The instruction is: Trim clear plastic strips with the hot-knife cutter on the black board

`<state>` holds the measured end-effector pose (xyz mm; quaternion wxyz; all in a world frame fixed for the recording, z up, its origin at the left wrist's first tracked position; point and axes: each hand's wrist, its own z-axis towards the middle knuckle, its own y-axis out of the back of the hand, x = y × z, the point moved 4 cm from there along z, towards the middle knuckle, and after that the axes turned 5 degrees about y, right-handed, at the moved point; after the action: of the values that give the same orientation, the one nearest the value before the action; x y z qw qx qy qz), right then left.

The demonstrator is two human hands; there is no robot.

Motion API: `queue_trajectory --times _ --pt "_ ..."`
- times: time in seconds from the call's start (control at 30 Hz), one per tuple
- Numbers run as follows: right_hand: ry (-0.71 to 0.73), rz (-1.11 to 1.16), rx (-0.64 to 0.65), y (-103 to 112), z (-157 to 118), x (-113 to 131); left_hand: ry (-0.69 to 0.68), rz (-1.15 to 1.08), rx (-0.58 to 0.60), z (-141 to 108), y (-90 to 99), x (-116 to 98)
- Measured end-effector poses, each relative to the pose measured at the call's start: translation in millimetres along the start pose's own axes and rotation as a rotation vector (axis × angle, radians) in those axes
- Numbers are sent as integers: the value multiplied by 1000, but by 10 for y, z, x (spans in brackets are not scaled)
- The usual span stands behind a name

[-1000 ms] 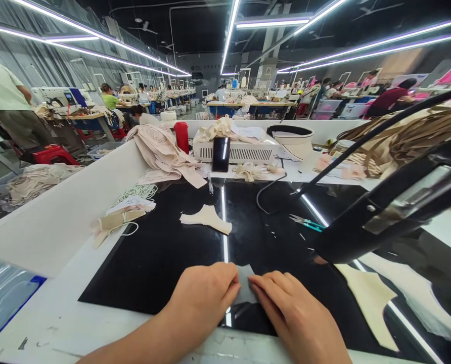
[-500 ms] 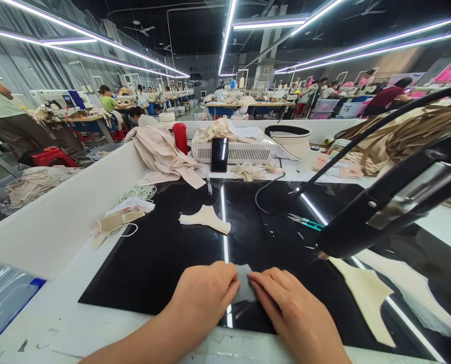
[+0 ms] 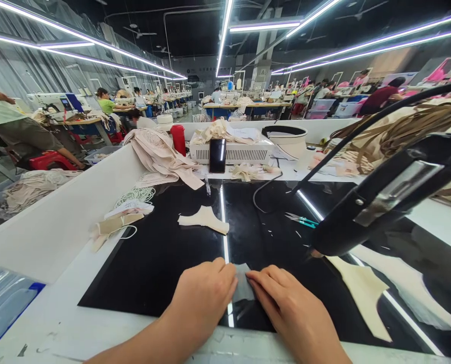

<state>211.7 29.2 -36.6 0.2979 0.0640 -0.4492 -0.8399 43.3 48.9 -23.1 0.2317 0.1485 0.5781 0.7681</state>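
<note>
A small piece of sheer whitish fabric lies near the front edge of the glossy black board, between my two hands. My left hand is closed on its left side, with curled fingers. On its right edge, my right hand pinches the fabric between thumb and fingertips. Farther back on the board rests a cream cut fabric piece, which neither hand touches. To the right lie another cream cut piece and a white sheer-edged piece.
A black-cased device with a cable reaches in from the right. Teal thread snips lie beside it. Behind stand a phone, a white vented box and a red container. Cord and scraps sit left. Co-workers are farther off.
The view has shifted slightly. Both hands stay on the sheer fabric in nearly the same place; the left fingers look slightly more curled over it.
</note>
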Motion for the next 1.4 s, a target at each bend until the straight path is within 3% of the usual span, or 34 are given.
queue_trajectory --times 0.1,0.3,1.03,1.4 --pt "3 -14 -17 10 11 10 -113 -43 -133 -30 -30 -36" --pt "15 -51 -13 19 21 21 -280 -225 -71 -80 -164 -88" --pt "-1 -37 -29 11 21 5 -318 -187 -126 -108 -176 -100" --pt "-50 -35 -9 -127 -89 -36 -312 -146 -140 -121 -258 -117"
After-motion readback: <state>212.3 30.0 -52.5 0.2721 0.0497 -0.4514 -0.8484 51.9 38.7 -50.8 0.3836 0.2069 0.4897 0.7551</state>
